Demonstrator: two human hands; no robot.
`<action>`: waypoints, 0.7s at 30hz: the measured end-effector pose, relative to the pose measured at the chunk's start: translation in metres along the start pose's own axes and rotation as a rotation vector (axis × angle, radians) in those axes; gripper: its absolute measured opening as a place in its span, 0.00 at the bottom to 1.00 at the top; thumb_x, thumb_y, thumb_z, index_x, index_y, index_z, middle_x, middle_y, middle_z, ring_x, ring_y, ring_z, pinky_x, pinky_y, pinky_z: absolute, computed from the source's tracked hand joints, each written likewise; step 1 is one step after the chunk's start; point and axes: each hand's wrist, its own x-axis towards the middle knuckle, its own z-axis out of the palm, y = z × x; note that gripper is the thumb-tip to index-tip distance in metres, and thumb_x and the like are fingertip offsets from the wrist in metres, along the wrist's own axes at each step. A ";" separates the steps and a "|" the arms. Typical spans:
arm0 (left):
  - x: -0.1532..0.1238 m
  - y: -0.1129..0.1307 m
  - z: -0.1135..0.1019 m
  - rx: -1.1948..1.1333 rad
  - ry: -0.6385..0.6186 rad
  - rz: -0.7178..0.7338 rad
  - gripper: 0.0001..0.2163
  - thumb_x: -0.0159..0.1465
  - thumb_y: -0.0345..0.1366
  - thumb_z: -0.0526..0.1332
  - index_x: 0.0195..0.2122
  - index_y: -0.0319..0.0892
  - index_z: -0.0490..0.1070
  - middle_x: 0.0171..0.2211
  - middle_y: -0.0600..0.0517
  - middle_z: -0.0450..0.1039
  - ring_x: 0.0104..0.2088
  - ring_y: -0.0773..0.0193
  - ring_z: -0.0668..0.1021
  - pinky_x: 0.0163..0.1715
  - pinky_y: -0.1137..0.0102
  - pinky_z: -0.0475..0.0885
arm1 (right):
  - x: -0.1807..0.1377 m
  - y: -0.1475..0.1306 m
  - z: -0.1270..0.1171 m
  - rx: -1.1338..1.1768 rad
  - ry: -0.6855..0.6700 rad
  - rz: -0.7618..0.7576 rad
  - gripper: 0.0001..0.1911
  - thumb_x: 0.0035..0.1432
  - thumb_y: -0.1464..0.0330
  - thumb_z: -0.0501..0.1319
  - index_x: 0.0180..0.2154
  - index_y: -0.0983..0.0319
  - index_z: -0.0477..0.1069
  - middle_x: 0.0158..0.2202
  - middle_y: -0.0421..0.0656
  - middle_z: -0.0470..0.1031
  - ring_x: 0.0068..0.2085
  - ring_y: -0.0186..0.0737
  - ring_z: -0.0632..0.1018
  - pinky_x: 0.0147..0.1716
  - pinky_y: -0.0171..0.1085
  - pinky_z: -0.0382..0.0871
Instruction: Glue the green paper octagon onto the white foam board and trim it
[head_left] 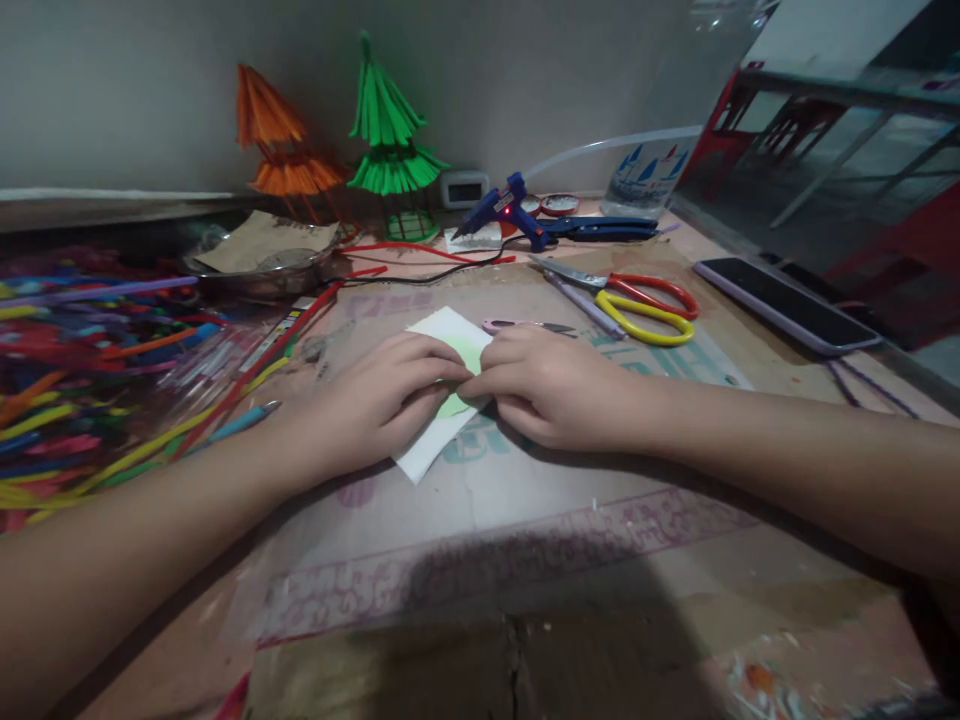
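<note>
A white sheet of paper [418, 462] lies at an angle on the work surface, with a light green paper piece [453, 405] on top of it. From the left, my left hand [397, 392] has its fingers curled and pressed together on the green piece. My right hand [551, 385] meets it from the other side, its fingertips closed at the same piece and almost touching those of the left. The fingers cover much of the green piece. Just behind my right hand lies a small pair of pink thread snips [517, 325].
Red-and-yellow-handled scissors [649, 305] and a phone [784, 300] lie to the right. At the back are a blue glue gun [499, 210], pliers [600, 229], and orange [281, 130] and green [390, 130] tiered models. Colourful pipe cleaners [75, 400] heap up at left beside a metal bowl [262, 270].
</note>
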 end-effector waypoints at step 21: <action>0.001 -0.002 -0.003 -0.034 -0.009 0.064 0.13 0.69 0.31 0.55 0.49 0.42 0.76 0.50 0.45 0.76 0.54 0.55 0.76 0.57 0.57 0.72 | -0.005 0.002 0.004 0.004 0.103 -0.143 0.13 0.67 0.73 0.56 0.42 0.60 0.80 0.36 0.46 0.79 0.40 0.46 0.74 0.49 0.49 0.66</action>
